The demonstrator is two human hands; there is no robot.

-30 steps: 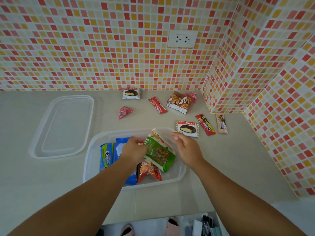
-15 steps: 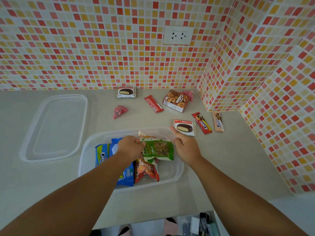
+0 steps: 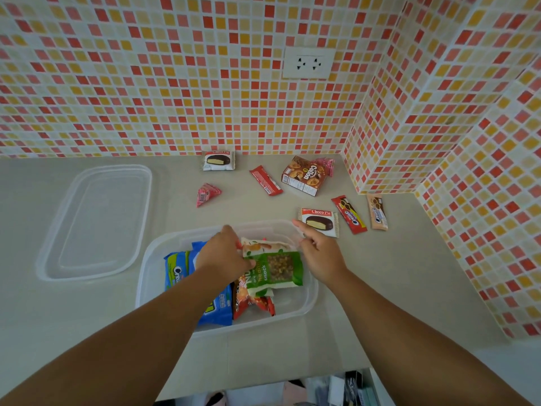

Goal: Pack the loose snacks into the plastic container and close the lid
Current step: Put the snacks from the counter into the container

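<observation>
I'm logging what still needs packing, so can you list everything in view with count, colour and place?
container: 1, clear plastic, counter, in front of the person
lid: 1, clear, counter, left of the container
green nut pack: 1, green and white, in the container
blue cookie packs: 2 at least, blue, container's left side
orange snack bag: 1, orange-red, under the green pack
choco pies: 2, white and red, one by the container, one by the wall
cookie box: 1, brown, near the corner
red bars: 2, red, counter
tan bar: 1, far right
pink packets: 2, counter
outlet: 1, white, wall
left hand: on the green pack
right hand: beside the pack's right edge
</observation>
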